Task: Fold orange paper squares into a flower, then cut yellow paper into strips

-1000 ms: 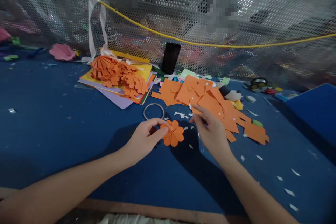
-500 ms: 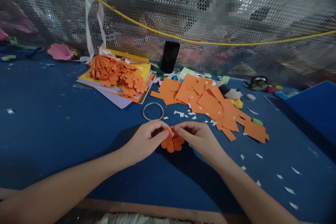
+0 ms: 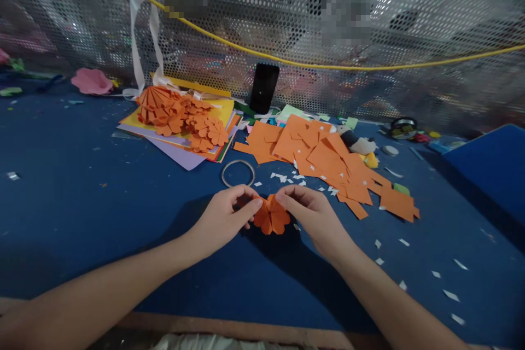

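You sit at a table (image 3: 82, 213) covered in dark blue felt, its wooden front edge running along the bottom of your view. Along the table's far edge stands a perforated metal screen (image 3: 410, 22), bright with glare at its upper right. A yellow cord (image 3: 328, 68) sags across it.

Paper flower (image 3: 271, 217) lies between both hands, metal ring (image 3: 238, 173) just behind it.

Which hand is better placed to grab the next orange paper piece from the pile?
Probably the right hand: the loose orange paper pieces lie just beyond it on its side. The left hand also pinches the orange paper flower and could hold it alone.
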Demonstrator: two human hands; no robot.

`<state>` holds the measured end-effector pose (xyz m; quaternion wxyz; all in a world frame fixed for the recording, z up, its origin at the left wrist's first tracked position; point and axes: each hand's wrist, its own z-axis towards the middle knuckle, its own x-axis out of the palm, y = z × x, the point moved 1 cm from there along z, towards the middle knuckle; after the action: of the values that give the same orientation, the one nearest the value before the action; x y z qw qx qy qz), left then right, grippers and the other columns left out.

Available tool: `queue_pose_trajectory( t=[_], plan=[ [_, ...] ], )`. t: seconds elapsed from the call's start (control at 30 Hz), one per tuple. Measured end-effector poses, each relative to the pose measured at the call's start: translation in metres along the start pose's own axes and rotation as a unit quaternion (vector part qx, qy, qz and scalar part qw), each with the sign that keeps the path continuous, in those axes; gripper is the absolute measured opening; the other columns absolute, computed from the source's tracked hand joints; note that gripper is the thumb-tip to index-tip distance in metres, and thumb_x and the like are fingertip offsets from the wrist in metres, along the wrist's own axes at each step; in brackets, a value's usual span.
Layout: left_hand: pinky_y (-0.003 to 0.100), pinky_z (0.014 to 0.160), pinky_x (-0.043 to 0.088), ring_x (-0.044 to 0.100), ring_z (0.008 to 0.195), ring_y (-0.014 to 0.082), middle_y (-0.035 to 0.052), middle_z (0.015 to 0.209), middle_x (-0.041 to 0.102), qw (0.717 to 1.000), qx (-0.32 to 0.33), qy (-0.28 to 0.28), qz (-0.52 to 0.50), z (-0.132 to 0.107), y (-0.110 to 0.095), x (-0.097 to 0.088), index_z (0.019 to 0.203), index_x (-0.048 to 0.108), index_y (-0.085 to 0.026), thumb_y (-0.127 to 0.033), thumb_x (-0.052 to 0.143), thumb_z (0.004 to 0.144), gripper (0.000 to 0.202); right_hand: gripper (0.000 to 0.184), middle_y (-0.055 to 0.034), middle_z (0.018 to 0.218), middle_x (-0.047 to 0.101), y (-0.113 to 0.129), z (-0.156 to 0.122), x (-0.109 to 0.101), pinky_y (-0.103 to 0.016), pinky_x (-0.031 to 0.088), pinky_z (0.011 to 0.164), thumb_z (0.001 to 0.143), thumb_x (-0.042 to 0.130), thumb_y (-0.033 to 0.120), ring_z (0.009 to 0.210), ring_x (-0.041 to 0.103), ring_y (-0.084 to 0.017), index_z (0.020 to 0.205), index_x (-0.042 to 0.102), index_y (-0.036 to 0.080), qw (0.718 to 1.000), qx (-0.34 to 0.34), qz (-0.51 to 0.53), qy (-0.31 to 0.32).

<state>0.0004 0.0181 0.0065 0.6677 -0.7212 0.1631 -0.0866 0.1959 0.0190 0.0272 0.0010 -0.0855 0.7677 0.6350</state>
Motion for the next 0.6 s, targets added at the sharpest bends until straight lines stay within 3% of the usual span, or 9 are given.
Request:
queue_pose_trajectory(
  t=[0.27, 0.6],
  plan=[
    [0.022, 0.052, 0.048, 0.057, 0.056, 0.011, -0.0001, 0.073, 0.065, 0.998, 0.008, -0.02, 0.052, -0.0004, -0.003, -0.0036, 0.087, 0.065, -0.018, -0.039, 0.059, 0.093, 0.022, 0.029, -0.0007, 0.071, 0.063, -0.0025, -0.0005, 0.0061, -0.028, 0.041, 0.061, 0.068, 0.084, 0.045, 0.064, 0.055, -0.014, 0.072, 0.07, 0.019, 0.987, 0.093, 0.128, -0.011],
    [0.024, 0.057, 0.042, 0.052, 0.062, 0.0118, -0.0014, 0.072, 0.06, 0.998, 0.004, -0.018, 0.064, 0.0005, 0.0016, -0.0044, 0.079, 0.061, -0.018, -0.03, 0.058, 0.089, 0.016, 0.023, -0.0002, 0.07, 0.063, -0.0035, -0.002, 0.01, -0.028, 0.044, 0.064, 0.066, 0.085, 0.035, 0.066, 0.057, -0.014, 0.07, 0.07, 0.018, 0.974, 0.13, 0.186, 0.003]
  ],
)
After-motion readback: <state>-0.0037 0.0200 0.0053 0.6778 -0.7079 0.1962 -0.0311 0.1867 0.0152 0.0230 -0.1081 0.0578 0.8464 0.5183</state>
